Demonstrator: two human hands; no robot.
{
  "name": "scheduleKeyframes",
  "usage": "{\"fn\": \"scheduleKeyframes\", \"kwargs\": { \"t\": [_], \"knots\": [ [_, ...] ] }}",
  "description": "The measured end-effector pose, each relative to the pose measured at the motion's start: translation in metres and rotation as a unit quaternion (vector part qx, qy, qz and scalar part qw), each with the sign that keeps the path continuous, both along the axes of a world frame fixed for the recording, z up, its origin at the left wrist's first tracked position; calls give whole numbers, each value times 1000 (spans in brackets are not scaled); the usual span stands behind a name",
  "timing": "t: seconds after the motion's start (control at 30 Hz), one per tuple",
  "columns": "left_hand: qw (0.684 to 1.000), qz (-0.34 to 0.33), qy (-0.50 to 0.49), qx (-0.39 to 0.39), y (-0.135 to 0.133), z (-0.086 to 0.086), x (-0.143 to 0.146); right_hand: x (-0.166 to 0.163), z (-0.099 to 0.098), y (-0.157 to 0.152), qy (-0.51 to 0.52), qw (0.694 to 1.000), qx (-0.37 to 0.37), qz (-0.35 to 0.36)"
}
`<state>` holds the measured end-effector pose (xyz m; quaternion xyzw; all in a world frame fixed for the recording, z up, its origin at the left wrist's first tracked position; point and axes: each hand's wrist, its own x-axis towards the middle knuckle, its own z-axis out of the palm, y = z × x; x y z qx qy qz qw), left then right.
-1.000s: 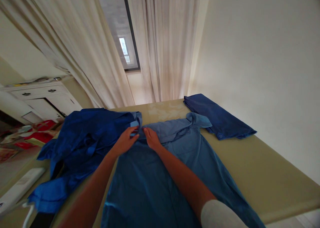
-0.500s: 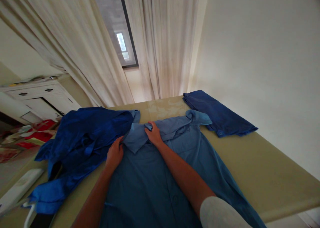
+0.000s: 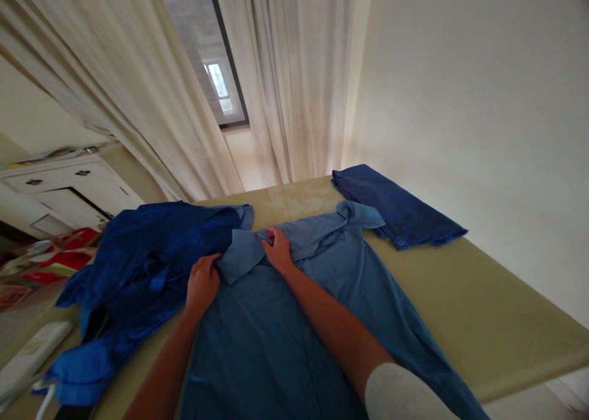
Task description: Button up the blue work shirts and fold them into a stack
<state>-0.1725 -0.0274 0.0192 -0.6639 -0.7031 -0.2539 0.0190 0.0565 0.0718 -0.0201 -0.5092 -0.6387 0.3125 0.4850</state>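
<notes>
A blue-grey shirt [image 3: 276, 315] lies spread over the table in front of me, its lighter collar [image 3: 242, 254] at the far end. My right hand [image 3: 278, 251] reaches across the shirt and pinches the upper edge of the collar between thumb and fingers. At the shirt's left shoulder, my left hand [image 3: 203, 283] has its fingers curled on the cloth beside the collar's left point; its thumb is partly hidden. Left of that hand, close to it, is a heaped darker blue garment [image 3: 151, 254].
A folded navy garment [image 3: 391, 205] lies at the table's far right, by the wall. On the left are a white power strip [image 3: 34, 352], a white hanger hook [image 3: 45, 398] and a cabinet [image 3: 73, 186]. Curtains [image 3: 304, 88] hang behind the beige table [image 3: 483, 322].
My left hand has shifted slightly left and down along the shirt's shoulder, while the right stays at the collar. The collar's left part is spread a little further left. The view has turned slightly.
</notes>
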Motion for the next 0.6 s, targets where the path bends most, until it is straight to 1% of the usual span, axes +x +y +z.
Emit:
{"fn": "scheduleKeyframes", "kwargs": {
  "t": [0.07,0.13,0.2,0.27,0.37,0.43,0.5,0.6],
  "knots": [
    [999,-29,5,28,6,8,10,0,1,-1,-10,1000,-7,0],
    [998,-57,8,37,19,18,23,0,3,-3,0,1000,-16,8],
    [997,-64,12,35,38,26,34,0,5,-5,20,999,-24,21],
    [998,-61,24,19,61,32,38,0,5,-6,43,998,-30,32],
    [992,-96,54,-54,94,37,30,0,4,-7,67,997,-35,22],
    [985,-124,60,-105,109,39,21,1,4,-5,66,997,-40,3],
    [982,-131,40,-127,116,42,12,1,4,-4,57,997,-46,-13],
    [981,-131,-24,-138,116,47,6,1,5,-3,48,997,-55,-16]
  ]
}}
